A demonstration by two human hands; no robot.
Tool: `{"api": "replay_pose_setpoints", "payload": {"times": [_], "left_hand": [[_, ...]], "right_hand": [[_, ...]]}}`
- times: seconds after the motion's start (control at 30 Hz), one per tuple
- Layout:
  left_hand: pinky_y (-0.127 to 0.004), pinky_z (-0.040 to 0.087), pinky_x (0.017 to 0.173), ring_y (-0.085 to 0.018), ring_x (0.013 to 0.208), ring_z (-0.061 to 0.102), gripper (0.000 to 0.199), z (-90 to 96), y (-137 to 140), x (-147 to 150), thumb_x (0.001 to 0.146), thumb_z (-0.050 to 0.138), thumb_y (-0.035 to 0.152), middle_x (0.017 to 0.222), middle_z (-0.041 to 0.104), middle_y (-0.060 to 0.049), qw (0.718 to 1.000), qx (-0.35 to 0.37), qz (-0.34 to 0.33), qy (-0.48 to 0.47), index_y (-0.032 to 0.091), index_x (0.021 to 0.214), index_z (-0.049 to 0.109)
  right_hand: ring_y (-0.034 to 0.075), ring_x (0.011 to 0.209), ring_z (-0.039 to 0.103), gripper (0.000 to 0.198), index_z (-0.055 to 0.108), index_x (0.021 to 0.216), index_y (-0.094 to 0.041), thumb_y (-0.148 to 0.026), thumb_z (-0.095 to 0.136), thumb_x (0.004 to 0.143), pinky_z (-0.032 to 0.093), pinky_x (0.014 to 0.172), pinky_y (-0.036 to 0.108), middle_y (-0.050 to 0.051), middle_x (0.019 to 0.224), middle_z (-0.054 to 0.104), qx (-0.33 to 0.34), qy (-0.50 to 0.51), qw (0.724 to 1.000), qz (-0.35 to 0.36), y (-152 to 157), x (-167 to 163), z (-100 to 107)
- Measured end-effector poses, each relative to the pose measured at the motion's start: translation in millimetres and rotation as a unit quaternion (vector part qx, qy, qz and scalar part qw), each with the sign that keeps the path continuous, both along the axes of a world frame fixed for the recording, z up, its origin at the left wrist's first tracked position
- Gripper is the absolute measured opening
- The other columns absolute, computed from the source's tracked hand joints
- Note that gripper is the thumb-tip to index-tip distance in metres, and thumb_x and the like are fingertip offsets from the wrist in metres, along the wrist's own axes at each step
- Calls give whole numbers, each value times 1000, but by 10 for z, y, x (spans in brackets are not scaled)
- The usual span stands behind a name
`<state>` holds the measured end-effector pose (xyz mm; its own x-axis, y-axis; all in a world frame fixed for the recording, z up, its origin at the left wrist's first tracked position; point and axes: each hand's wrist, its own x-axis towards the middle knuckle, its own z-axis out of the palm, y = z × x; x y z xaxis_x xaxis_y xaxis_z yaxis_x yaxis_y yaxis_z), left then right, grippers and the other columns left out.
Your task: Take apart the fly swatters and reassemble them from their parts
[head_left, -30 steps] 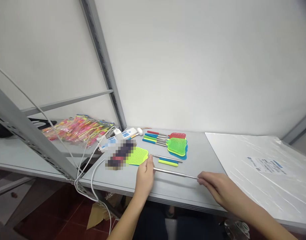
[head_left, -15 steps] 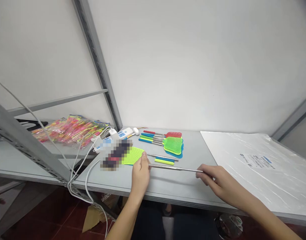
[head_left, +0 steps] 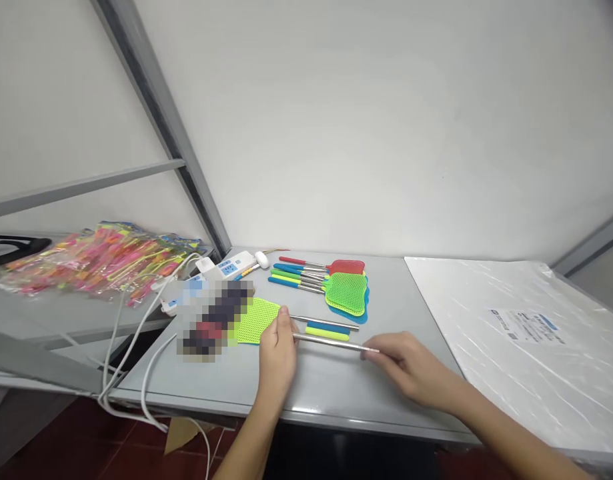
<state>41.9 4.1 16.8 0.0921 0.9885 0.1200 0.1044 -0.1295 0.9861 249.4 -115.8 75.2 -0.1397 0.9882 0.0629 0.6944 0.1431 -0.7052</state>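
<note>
My left hand (head_left: 277, 350) is closed around one end of a metal telescopic rod (head_left: 331, 342), held level above the table. My right hand (head_left: 411, 367) pinches the rod's other end. Beside my left fingers is a yellow-green mesh fly swatter head (head_left: 256, 321); my fingers hide whether it joins this rod. Just behind lies a second metal rod (head_left: 336, 323). Between the two rods rest a blue handle sleeve (head_left: 329, 327) and a yellow-green handle sleeve (head_left: 327, 334). Farther back is a pile of fly swatters (head_left: 347, 293) with red, green and blue heads.
A power strip (head_left: 231, 269) with white cables (head_left: 145, 327) sits at the left, near a blurred-out dark object (head_left: 216, 320). Bagged colourful items (head_left: 121, 257) are heaped beyond the metal post (head_left: 161, 127). A white wrapped sheet (head_left: 511, 293) covers the table's right side.
The rod has become shorter, its thin section sliding in as my right hand came closer to my left. The camera view has shifted slightly.
</note>
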Motion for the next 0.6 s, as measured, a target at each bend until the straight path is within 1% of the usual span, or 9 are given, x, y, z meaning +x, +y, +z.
{"api": "replay_pose_setpoints", "payload": {"times": [0.07,0.17,0.23,0.3,0.37,0.43,0.47,0.53,0.6], "left_hand": [[-24,29,49,-11,49,32,51,12,16,38,94,38,56,52,33,5,1000,-16,-1,-3,22,58,34],[-24,28,47,-11,48,32,50,43,50,57,93,40,58,52,33,6,997,-56,27,-39,21,60,36],[-23,29,47,-11,49,34,50,52,44,92,93,39,60,53,36,5,994,-78,44,-60,21,61,39],[-23,29,47,-11,49,35,52,37,-14,180,93,38,61,54,37,5,993,-100,30,-55,21,60,40],[-24,29,46,-11,48,34,52,2,-124,317,92,35,63,53,37,5,990,-132,-17,-40,21,61,40],[-24,29,46,-12,48,35,51,-34,-250,463,92,33,64,54,38,5,986,-144,-78,-21,22,64,41],[-25,29,47,-12,49,37,51,-46,-305,522,93,32,62,55,39,4,984,-133,-120,-3,22,64,41],[-25,29,48,-13,51,41,50,-52,-377,578,98,25,53,56,43,2,968,-113,-223,34,21,63,42],[-27,32,53,-15,57,48,45,-36,-387,532,100,25,42,63,53,0,956,-42,-275,98,21,67,48]], "right_hand": [[20,76,59,41,67,90,-22,-44,33,98,44,75,31,5,81,66,-3,10,1000,-5,99,35,21],[21,84,61,35,67,96,-25,-45,38,96,45,78,32,5,89,68,-16,46,999,-18,225,57,25],[20,80,61,31,66,98,-24,-46,44,94,46,74,30,4,85,67,-12,111,992,-56,306,31,-16],[18,71,59,29,64,97,-23,-46,49,92,47,68,29,2,76,64,3,207,971,-116,386,-26,-81],[17,75,60,27,63,97,-22,-46,52,91,48,71,28,2,79,63,23,285,946,-154,458,-107,-151],[18,86,61,24,61,96,-22,-44,55,89,49,78,30,4,92,62,38,314,938,-146,509,-196,-205],[18,84,61,24,60,96,-22,-44,54,90,49,77,30,4,94,62,27,321,937,-134,527,-237,-223],[15,68,59,27,56,98,-23,-47,45,93,50,65,29,2,82,59,-21,326,938,-115,560,-303,-233],[15,57,54,31,50,107,-23,-49,36,96,46,58,29,-2,70,54,-60,292,948,-116,606,-332,-203]]}}
